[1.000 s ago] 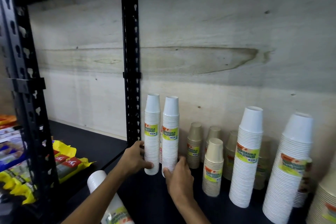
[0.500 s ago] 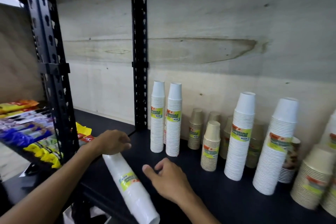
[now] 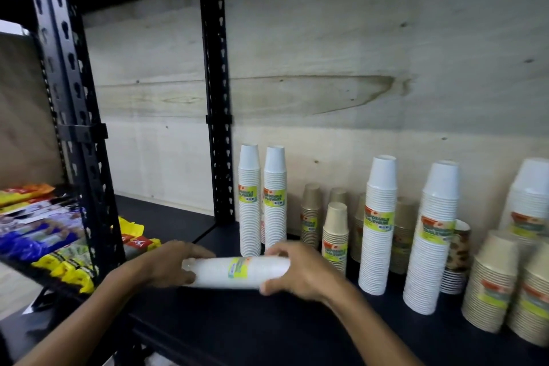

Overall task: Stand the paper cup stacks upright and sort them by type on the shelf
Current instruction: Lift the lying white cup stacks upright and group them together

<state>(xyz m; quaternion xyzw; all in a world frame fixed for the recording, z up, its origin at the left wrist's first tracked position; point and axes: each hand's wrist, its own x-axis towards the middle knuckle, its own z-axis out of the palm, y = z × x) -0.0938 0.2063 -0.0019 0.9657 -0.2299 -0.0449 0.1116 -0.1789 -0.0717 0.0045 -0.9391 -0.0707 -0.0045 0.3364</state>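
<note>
A white cup stack [image 3: 234,272] with a green label lies sideways just above the dark shelf [image 3: 237,330]. My left hand [image 3: 169,264] grips its left end and my right hand [image 3: 297,270] wraps its right end. Behind it two slim white stacks [image 3: 261,199] stand upright by the black post. To the right stand small brown stacks [image 3: 335,235], two taller white stacks [image 3: 380,226] [image 3: 433,238], a patterned stack [image 3: 457,252] and wide beige stacks [image 3: 490,282].
A black slotted upright [image 3: 218,104] stands at the back and another post [image 3: 71,116] at the front left. Snack packets [image 3: 59,241] fill the neighbouring shelf on the left. A plywood wall [image 3: 356,68] backs the shelf.
Both hands have closed on the lying white stack and turned it from pointing toward me to lying crosswise, lifted in front of the two slim white stacks.
</note>
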